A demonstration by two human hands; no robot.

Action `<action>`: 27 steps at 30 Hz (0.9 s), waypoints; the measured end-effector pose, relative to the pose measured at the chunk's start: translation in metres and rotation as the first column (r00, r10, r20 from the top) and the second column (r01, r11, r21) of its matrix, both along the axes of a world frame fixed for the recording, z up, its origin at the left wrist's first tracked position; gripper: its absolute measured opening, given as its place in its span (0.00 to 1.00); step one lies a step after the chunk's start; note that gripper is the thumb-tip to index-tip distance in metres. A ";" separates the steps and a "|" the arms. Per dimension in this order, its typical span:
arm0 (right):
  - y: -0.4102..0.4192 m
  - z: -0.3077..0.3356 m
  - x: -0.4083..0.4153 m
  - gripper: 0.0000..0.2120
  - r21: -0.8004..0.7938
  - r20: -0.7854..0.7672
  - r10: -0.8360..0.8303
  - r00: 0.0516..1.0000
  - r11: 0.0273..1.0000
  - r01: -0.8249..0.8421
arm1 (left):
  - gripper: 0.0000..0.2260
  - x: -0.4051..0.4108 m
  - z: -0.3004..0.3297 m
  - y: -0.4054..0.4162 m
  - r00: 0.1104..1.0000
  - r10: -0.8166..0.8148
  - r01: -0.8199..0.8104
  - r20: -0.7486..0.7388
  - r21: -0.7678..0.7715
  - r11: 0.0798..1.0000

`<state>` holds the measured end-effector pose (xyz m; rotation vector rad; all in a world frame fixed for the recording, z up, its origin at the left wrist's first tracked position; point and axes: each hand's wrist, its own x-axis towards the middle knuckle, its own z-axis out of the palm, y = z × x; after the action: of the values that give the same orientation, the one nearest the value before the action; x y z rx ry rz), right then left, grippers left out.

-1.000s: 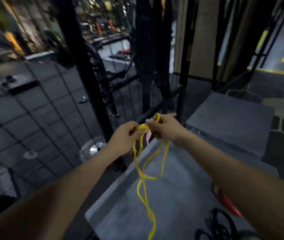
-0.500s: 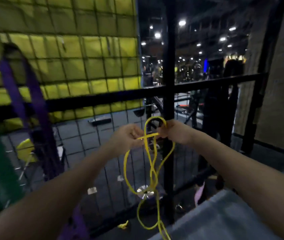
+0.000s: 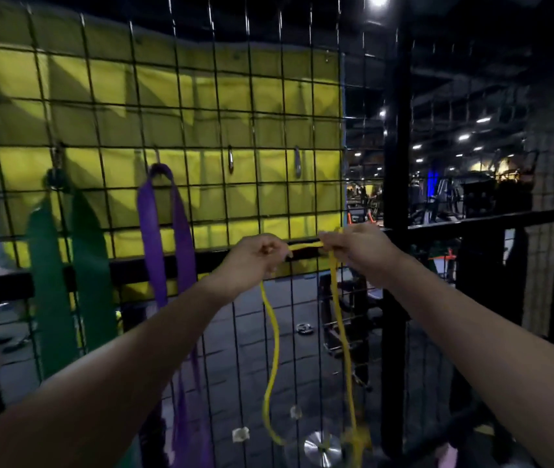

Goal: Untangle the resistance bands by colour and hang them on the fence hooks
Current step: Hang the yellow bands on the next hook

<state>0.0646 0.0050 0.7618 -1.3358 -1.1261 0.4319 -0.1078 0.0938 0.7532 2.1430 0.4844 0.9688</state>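
You hold the yellow band [image 3: 304, 245] up in front of the wire fence [image 3: 201, 96] with both hands, at about the height of its dark horizontal rail [image 3: 471, 221]. Your left hand [image 3: 252, 261] has its fingers curled into a fist around one end of the band's top stretch, and your right hand [image 3: 358, 253] pinches the other end, fingers clamped on it. Between the two hands a short run of the band is pulled nearly level. From each hand a strand drops down: the left one wavers in a loose curve, the right one hangs straighter, and both meet low in the frame in a blurred yellow loop close to the fence's black post [image 3: 397, 197].

On the fence to your left, a purple band [image 3: 167, 231] hangs doubled over a hook [image 3: 157, 158], its two sides falling past your left forearm. Further left, a green band [image 3: 66, 265] hangs in the same way from another hook [image 3: 56, 170]. Two bare metal hooks [image 3: 230, 159] sit on the mesh above your hands, one above the left hand and the second [image 3: 298, 162] just to its right. Behind the mesh stretches a yellow sheet [image 3: 167, 113]. A round metal disc [image 3: 323, 449] lies on the floor beyond the fence, near the bottom of the band.
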 end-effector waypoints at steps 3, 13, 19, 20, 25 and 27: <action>0.008 0.007 -0.015 0.13 0.068 -0.144 0.084 0.986 0.995 -0.075 | 0.09 -0.004 0.009 0.015 0.996 0.018 -0.019 0.082 0.005 1.000; 0.054 0.034 -0.027 0.04 0.063 0.096 0.219 0.971 0.972 -0.225 | 0.12 -0.008 0.047 0.061 0.955 0.125 -0.130 0.268 0.002 0.992; 0.099 0.067 -0.022 0.05 0.136 0.024 0.251 0.968 0.958 -0.252 | 0.02 -0.012 0.077 0.083 0.944 0.154 -0.169 0.290 0.025 0.985; 0.107 0.073 -0.021 0.07 0.118 0.039 0.273 0.961 0.954 -0.275 | 0.02 -0.012 0.082 0.089 0.940 0.183 -0.203 0.288 0.040 0.978; 0.147 0.101 -0.022 0.14 0.137 0.115 0.233 0.966 0.959 -0.247 | 0.02 -0.010 0.106 0.112 0.894 0.310 -0.368 0.324 0.137 0.920; 0.163 0.114 -0.025 0.13 0.177 0.171 0.180 0.969 0.962 -0.210 | 0.03 -0.008 0.113 0.116 0.883 0.336 -0.406 0.327 0.173 0.897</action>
<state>0.0395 0.1683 0.8762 -1.1056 -1.4002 0.3563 -0.1160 0.2094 0.8661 2.1010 0.6803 1.6055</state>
